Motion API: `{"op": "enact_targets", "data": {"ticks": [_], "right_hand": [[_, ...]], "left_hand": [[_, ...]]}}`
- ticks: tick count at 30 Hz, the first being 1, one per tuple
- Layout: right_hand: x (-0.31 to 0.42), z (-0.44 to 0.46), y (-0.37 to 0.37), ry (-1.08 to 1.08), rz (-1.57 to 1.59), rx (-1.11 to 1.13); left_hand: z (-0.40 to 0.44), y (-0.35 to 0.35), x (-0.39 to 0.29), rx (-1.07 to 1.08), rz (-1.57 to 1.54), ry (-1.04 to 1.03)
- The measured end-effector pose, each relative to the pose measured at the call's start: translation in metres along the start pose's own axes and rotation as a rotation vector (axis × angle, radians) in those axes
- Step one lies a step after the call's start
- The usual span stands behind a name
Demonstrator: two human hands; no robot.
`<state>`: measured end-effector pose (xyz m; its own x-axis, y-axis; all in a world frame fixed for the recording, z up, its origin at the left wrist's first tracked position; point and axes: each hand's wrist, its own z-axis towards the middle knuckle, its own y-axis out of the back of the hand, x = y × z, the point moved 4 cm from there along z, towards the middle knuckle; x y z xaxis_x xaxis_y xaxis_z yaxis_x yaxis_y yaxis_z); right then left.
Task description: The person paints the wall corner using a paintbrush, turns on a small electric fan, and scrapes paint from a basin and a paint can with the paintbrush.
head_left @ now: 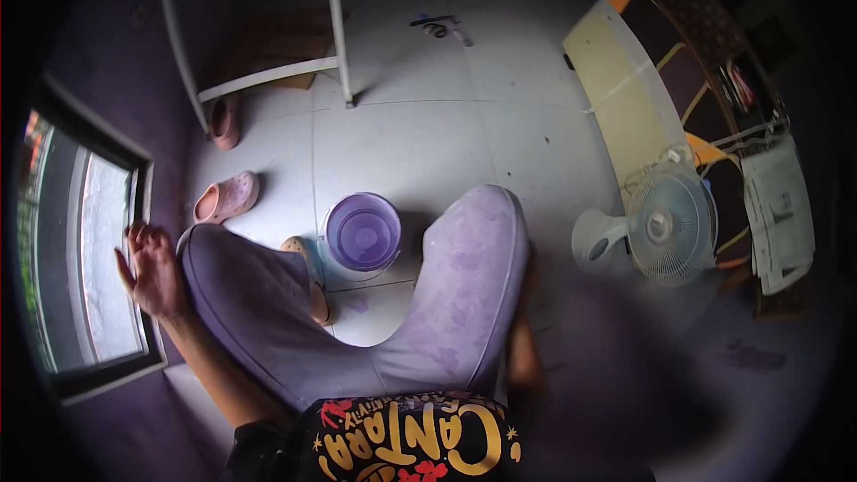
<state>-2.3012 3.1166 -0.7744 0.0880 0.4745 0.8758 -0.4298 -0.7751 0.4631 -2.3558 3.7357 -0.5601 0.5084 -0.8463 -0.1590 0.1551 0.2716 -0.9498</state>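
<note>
My left hand [157,275] is raised beside my left knee, close to the window frame [143,214]; its fingers are apart and nothing is in it. On my right side, a blurred strip of skin [528,344] shows along the outer edge of my thigh, and the fingers of my right hand cannot be made out. A large dark purple blur [616,375] fills the lower right; its kind is unclear. Between my legs, in purple-stained lavender trousers [464,277], a purple bucket [394,230] stands upright on the floor.
Pink clogs [234,196] lie at the left, and a beige clog [314,277] is beside the bucket. A white metal frame [268,77] stands at upper left. Small dark items [437,29] lie farther off. A fan [665,223] and a yellowish panel [625,89] are at right.
</note>
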Motion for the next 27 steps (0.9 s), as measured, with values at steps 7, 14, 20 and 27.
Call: {"op": "enact_targets", "data": {"ticks": [7, 14, 20, 27], "right_hand": [[0.043, 0.062, 0.013, 0.177, 0.296, -0.056], [0.137, 0.05, 0.035, 0.183, 0.323, -0.157], [0.098, 0.077, 0.057, 0.037, 0.427, -0.207], [0.12, 0.065, 0.046, 0.088, 0.076, -0.13]], "left_hand": [[-0.023, 0.008, -0.034, -0.119, 0.528, -0.118], [-0.082, 0.021, -0.121, -0.505, 1.226, -0.098], [-0.189, 0.17, -0.187, -1.124, 1.879, 0.121], [-0.277, 0.297, -0.111, -1.415, 1.147, 0.593]]}}
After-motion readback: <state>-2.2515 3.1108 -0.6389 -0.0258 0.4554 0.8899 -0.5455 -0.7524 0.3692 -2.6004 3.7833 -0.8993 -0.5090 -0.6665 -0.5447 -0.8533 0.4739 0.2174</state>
